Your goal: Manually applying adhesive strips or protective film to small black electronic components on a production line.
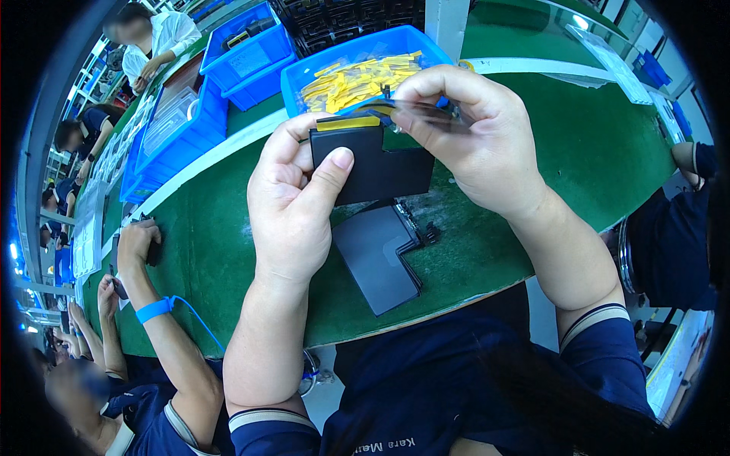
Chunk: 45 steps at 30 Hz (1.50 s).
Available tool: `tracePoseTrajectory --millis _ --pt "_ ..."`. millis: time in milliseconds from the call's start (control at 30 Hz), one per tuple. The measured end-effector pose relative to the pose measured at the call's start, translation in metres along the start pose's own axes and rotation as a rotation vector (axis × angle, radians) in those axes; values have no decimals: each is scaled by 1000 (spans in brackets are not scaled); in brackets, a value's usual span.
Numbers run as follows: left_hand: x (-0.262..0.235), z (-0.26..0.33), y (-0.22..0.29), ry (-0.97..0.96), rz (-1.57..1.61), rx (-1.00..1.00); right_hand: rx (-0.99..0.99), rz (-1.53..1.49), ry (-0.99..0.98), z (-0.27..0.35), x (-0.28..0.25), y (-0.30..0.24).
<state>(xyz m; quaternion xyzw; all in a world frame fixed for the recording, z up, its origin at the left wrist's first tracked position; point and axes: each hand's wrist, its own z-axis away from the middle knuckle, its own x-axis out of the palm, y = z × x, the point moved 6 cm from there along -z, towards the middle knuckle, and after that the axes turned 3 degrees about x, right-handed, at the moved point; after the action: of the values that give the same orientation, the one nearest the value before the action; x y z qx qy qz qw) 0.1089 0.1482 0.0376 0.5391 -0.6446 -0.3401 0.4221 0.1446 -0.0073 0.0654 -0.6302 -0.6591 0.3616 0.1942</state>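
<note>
My left hand (293, 201) is closed on a flat black L-shaped piece that looks like a battery pack (380, 171), thumb on its front face. A yellow strip (348, 123) lies along the pack's upper left edge. At the pack's upper right, my right hand (490, 144) pinches a thin dark flexible strip (441, 118), blurred by motion. Whether that strip is joined to the pack, I cannot tell. Below the hands, more flat L-shaped packs (376, 254) lie stacked on the green tabletop (479, 251), with small black connectors along one edge.
Just beyond my hands stands a blue bin (289, 83) of yellow strips in clear film. More blue bins (247, 64) stand at the far left. A white rail (217, 159) crosses the table. At left, a co-worker's arm with a blue wristband (154, 310) reaches over the table.
</note>
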Motion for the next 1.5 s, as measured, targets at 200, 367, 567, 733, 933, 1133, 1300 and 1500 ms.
tracePoseTrajectory --millis 200,367,567,733,933,1133,1300,1500 --pt "2 2 2 30 -247 49 -57 126 -24 0 1 -8" --pt "8 8 13 67 -653 216 -230 329 -36 4 5 -14" --pt "-44 -15 10 268 -553 138 -131 222 -117 4 7 -10" --pt "-174 -37 2 354 -1256 -315 305 -24 -150 5 11 28" --pt "-85 -31 18 159 -932 60 479 -59 -172 12 13 35" --pt "-10 -12 12 -174 -676 209 504 -76 -291 14 22 32" --pt "-16 -12 -2 -134 -537 66 497 -103 -404 16 26 32" --pt "-15 -12 -6 -182 -327 -59 526 -156 -360 17 27 43"
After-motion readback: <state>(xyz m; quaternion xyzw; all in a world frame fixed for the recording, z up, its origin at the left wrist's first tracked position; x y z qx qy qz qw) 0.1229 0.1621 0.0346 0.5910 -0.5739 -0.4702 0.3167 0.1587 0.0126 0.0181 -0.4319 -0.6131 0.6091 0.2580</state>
